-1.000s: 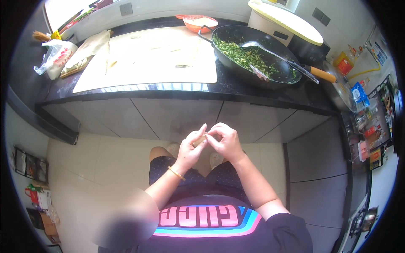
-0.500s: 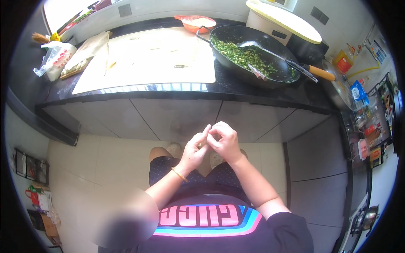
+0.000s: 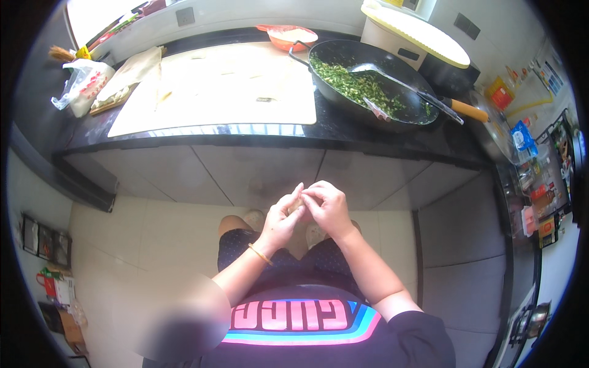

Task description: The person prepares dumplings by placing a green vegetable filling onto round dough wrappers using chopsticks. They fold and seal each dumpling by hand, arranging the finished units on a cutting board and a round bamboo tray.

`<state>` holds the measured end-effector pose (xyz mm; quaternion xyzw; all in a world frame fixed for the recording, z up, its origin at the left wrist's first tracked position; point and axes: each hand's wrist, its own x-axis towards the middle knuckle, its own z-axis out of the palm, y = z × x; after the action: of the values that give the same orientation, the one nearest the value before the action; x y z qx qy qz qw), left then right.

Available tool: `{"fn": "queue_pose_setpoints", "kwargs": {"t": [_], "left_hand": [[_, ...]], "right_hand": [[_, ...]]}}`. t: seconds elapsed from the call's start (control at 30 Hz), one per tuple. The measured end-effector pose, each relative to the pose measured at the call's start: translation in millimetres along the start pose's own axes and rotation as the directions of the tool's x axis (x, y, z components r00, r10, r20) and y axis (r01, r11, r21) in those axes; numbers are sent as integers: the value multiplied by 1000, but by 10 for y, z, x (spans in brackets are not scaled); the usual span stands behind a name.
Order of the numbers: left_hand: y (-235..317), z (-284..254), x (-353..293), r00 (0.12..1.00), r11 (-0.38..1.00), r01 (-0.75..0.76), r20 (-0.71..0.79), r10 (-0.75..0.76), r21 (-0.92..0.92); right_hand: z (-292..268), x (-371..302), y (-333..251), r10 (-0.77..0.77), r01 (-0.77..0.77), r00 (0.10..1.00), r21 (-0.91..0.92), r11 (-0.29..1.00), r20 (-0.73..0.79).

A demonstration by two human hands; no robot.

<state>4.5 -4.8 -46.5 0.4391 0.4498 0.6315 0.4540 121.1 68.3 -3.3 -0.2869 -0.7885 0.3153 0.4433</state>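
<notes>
My left hand [image 3: 283,219] and my right hand [image 3: 326,208] meet in front of my body, below the counter edge. Between them sits a small pale piece of dough [image 3: 296,207], mostly hidden by the fingers. The left hand cups it from the side, thumb raised against it. My right thumb and fingertips pinch together at its edge. Beyond the hands, a black wok [image 3: 402,122] stands on the counter with chopped green filling [image 3: 346,80] inside. A metal spatula [image 3: 392,78] with a wooden handle rests across the wok.
A large white board [image 3: 215,113], washed out by glare, lies left of the wok. Behind it stands an orange bowl [image 3: 291,40]. Farther left are a cloth-like sheet [image 3: 132,70] and a plastic bag [image 3: 86,86]. Grey cabinet doors [image 3: 264,172] rise in front of my legs.
My right fingers have shifted slightly and closed in on the pale dough, which shows a little more between the hands. Both hands stay in about the same place.
</notes>
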Motion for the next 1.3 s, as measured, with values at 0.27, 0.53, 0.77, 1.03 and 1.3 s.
{"fn": "queue_pose_setpoints", "kwargs": {"t": [0.27, 0.53, 0.77, 1.03, 1.3], "left_hand": [[120, -33, 70, 997, 989, 76, 4, -76, -125], [363, -339, 394, 971, 900, 236, 130, -202, -367], [1060, -803, 911, 936, 929, 314, 229, -268, -195], [1518, -1731, 1926, 955, 957, 178, 192, -224, 231], [1384, -2377, 2675, 996, 516, 31, 16, -86, 856]], "right_hand": [[13, 97, 19, 37, -36, 998, -23, 999, 44], [213, 251, 17, 14, -14, 1000, 28, 1000, -25], [343, 954, -203, -152, 151, 988, 34, 988, 36], [670, 1842, 86, -226, 255, 957, -160, 954, 179], [819, 1932, 197, -169, 201, 929, -66, 977, 330]]}}
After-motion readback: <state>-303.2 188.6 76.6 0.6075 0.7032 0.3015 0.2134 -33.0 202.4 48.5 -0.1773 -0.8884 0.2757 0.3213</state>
